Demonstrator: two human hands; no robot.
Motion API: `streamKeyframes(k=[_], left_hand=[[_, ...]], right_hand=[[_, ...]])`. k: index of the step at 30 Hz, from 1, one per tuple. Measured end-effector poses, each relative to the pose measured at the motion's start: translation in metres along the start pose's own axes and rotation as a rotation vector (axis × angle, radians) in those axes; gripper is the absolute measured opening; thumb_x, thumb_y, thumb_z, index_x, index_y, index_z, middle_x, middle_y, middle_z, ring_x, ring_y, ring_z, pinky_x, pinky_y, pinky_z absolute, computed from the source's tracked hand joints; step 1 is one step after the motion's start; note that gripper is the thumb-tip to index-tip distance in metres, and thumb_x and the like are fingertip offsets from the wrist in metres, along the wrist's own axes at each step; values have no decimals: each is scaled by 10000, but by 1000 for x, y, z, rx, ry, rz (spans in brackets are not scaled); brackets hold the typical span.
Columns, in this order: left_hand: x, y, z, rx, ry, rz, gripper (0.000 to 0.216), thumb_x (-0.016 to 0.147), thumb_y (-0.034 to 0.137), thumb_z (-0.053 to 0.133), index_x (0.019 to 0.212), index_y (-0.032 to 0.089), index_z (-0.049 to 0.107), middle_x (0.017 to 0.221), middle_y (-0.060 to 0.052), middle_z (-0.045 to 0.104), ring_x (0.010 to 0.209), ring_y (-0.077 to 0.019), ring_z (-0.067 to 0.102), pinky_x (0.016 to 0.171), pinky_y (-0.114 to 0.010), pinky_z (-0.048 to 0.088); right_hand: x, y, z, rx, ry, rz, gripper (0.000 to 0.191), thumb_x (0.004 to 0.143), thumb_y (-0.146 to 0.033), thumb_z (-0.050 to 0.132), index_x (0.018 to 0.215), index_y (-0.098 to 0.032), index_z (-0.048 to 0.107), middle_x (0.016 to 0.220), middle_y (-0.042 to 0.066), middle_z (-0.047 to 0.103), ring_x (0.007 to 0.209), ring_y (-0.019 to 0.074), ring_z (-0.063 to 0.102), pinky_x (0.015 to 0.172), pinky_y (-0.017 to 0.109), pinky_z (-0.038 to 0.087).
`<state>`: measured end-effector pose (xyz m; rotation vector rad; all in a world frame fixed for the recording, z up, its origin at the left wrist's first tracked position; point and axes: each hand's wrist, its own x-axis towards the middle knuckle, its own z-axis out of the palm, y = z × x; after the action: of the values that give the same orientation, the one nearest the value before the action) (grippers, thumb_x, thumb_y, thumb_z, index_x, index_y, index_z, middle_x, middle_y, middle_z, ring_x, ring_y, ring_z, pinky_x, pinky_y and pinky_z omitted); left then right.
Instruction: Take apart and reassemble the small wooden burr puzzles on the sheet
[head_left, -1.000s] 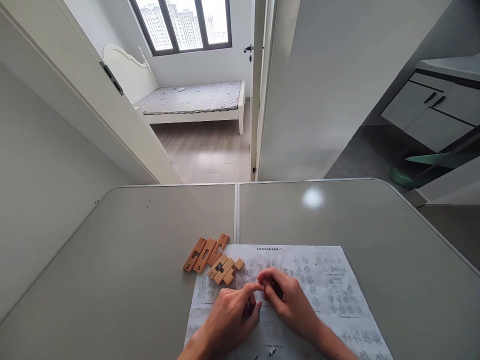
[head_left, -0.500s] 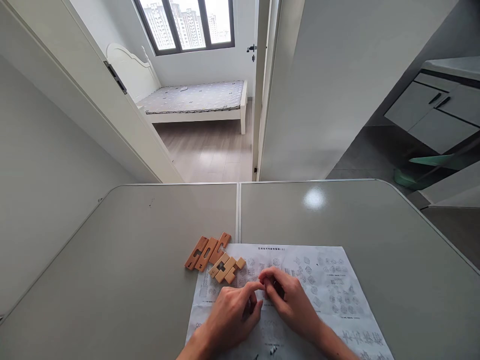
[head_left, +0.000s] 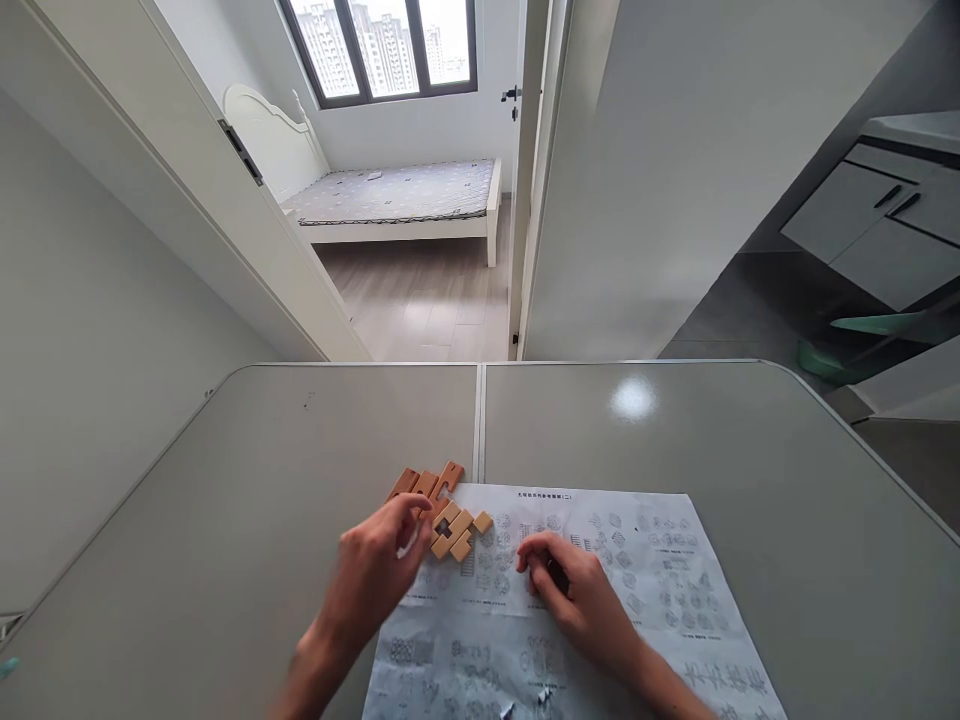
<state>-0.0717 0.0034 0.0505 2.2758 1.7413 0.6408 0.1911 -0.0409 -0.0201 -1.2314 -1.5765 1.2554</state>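
Observation:
My left hand hovers at the near left side of the wooden puzzle pieces, thumb and index finger apart, hiding part of them. Behind its fingers lie several reddish-brown notched wooden pieces, side by side at a slant. Against them sits a cluster of lighter wooden pieces, fitted together around a dark gap. My right hand rests on the printed sheet, its fingers curled in. Whether anything is inside that curl is hidden. Small puzzle diagrams cover the sheet.
The grey table has a metal seam down its middle and a raised edge strip. Small shiny scraps lie on the sheet near the bottom. Beyond the table are a doorway, a bed and a white cabinet.
My left hand has moved away from my right hand, up and left to the wooden pieces. My right hand stays in place, curled. The view has shifted slightly.

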Motion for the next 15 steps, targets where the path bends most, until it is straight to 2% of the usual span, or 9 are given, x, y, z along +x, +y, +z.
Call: streamKeyframes(k=[4, 7, 11, 15], left_hand=[[11, -28, -19, 161, -193, -238, 273, 983, 439, 491, 1065, 256, 677, 888, -7, 696, 660, -159, 662, 583, -250, 462], [14, -39, -21, 184, -306, -312, 334, 969, 467, 474, 1164, 265, 655, 1043, -36, 698, 789, -193, 710, 615, -267, 483], [13, -38, -21, 197, -294, -320, 405, 983, 515, 422, 1194, 240, 633, 1031, -46, 665, 790, -201, 697, 689, -296, 509], [16, -29, -24, 220, -319, -321, 354, 993, 477, 431, 1132, 260, 673, 1016, -25, 663, 762, -181, 692, 683, -284, 494]], right_hand=[[0, 2, -1, 12, -10, -1, 156, 1021, -197, 472, 1008, -237, 622, 871, 22, 699, 668, 169, 612, 651, 276, 501], [0, 1, -2, 17, -12, -3, 155, 1021, -194, 473, 1011, -234, 622, 873, 22, 695, 673, 168, 619, 660, 278, 502], [1, -1, -2, 16, -7, 7, 154, 1017, -193, 472, 1001, -232, 621, 850, 20, 689, 657, 167, 609, 638, 278, 489], [1, -2, -2, 11, -8, 10, 152, 1014, -189, 476, 1004, -232, 621, 838, 18, 686, 657, 168, 602, 632, 277, 479]])
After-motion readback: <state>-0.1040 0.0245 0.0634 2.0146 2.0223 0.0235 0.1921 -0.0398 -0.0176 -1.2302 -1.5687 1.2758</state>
